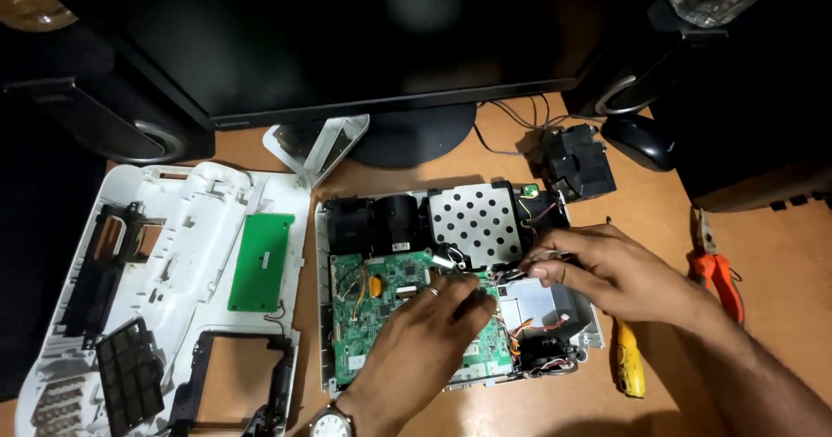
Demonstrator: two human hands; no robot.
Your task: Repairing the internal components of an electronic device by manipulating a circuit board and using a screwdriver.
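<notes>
An opened white device (322, 229) lies on the wooden desk with its green circuit board (381, 303), a perforated metal shield (477, 220) and black fan housings (373, 225) exposed. My left hand (429, 329), with a ring and a wristwatch, rests on the circuit board, fingertips near a small metal part at the board's upper edge. My right hand (607, 272) reaches in from the right and pinches a bundle of thin wires (542, 259) beside the shield. What the left fingertips grip is hidden.
The removed white cover (173, 298), with a small green board, lies at the left. A dark monitor (347, 47) stands behind. A black module (576, 159) and mouse (640, 140) sit at back right. Orange-handled pliers (718, 272) and a yellow screwdriver (630, 363) lie at the right.
</notes>
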